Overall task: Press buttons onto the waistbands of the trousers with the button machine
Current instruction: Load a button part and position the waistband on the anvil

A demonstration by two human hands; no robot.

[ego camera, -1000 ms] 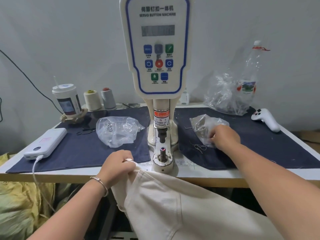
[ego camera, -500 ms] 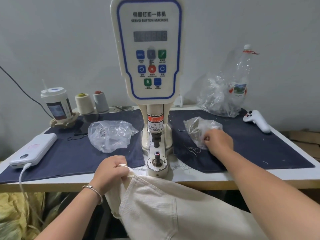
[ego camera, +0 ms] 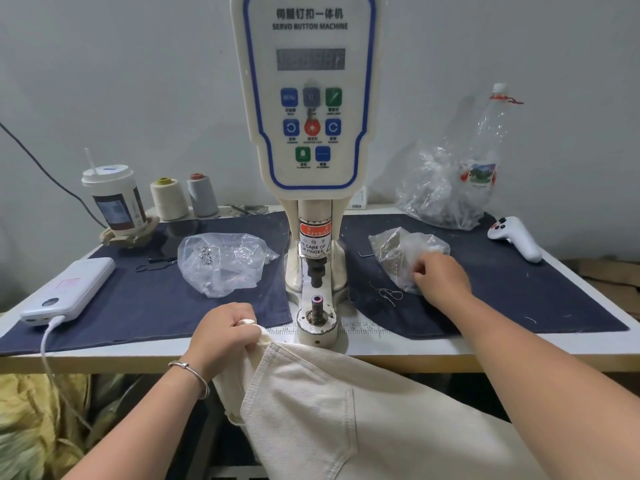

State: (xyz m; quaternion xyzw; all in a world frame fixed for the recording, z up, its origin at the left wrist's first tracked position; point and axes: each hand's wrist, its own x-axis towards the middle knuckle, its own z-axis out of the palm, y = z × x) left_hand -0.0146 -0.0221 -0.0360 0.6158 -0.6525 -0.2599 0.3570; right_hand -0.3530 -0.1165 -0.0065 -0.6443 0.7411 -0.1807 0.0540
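We see the cream trousers (ego camera: 346, 410) hanging off the front edge of the table, their long axis running from the bunched top corner at center frame down toward the lower right, where the cloth leaves the picture. The stitched edge of the fabric points up toward the base of the button machine (ego camera: 308, 133), which stands upright in the middle of the frame, its control panel facing us and its lower die post just above the cloth.

The white table (ego camera: 485, 348) is covered on both sides of the machine by dark blue cloth (ego camera: 138, 306). A plain grey wall fills the background. At the left sit a lidded cup (ego camera: 112, 199), two thread cones (ego camera: 183, 197) and a white power bank (ego camera: 69, 289) with its cable plugged in. A clear bag of metal parts (ego camera: 221, 263) lies left of the machine; a second small clear bag (ego camera: 401, 258) lies to its right.

Our left hand (ego camera: 225, 334) is curled tightly around the trousers' top corner, just left of the machine's base. Our right hand (ego camera: 441, 275) is well apart from the trousers, at center right, fingers bent and pinching into the small bag; we cannot tell what they hold inside.
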